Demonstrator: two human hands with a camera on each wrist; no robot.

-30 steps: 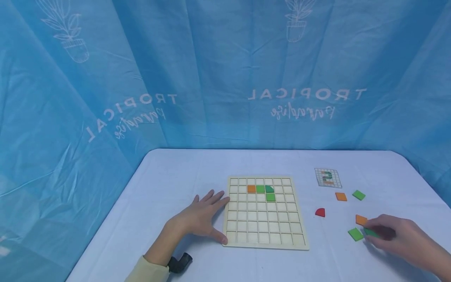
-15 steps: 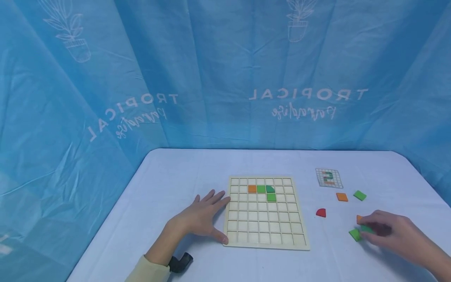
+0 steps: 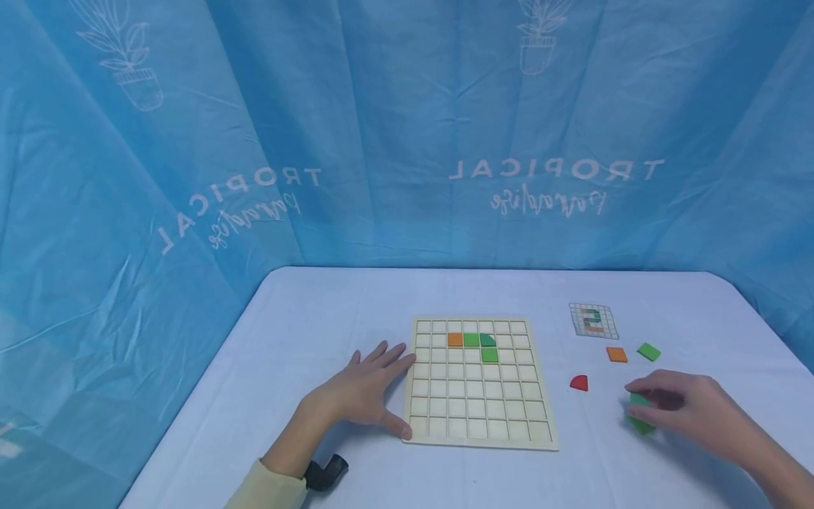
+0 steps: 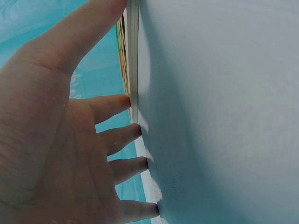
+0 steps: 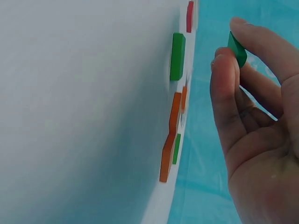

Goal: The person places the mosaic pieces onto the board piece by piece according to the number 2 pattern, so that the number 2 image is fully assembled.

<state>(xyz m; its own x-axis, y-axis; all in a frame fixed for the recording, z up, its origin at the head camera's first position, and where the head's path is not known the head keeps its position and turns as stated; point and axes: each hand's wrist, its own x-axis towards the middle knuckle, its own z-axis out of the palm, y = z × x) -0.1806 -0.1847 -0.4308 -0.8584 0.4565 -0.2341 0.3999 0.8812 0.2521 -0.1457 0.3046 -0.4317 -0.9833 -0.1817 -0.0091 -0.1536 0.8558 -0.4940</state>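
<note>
My left hand (image 3: 365,392) lies with fingers spread at the left edge of a pale wooden grid board (image 3: 473,408), thumb and fingertips touching it. In the board's upper cells sit an orange tile (image 3: 455,340), two light green tiles and a dark green rounded tile (image 3: 487,340). To the right, my right hand (image 3: 689,410) pinches a green tile (image 5: 238,50) between thumb and finger, raised off the table in the right wrist view. Its full shape is partly hidden. A light green square tile (image 3: 642,427) lies below that hand.
Right of the board lie a red quarter-round tile (image 3: 579,383), an orange tile (image 3: 617,355) and a green tile (image 3: 649,351). A small pattern card (image 3: 594,322) lies behind them. Two more orange tiles (image 5: 175,114) show in the right wrist view. A blue curtain (image 3: 394,141) hangs behind the white table.
My right hand has picked up the dark green tile and moved slightly left and away from me, now over the light green square. The left hand and board stay in place.
</note>
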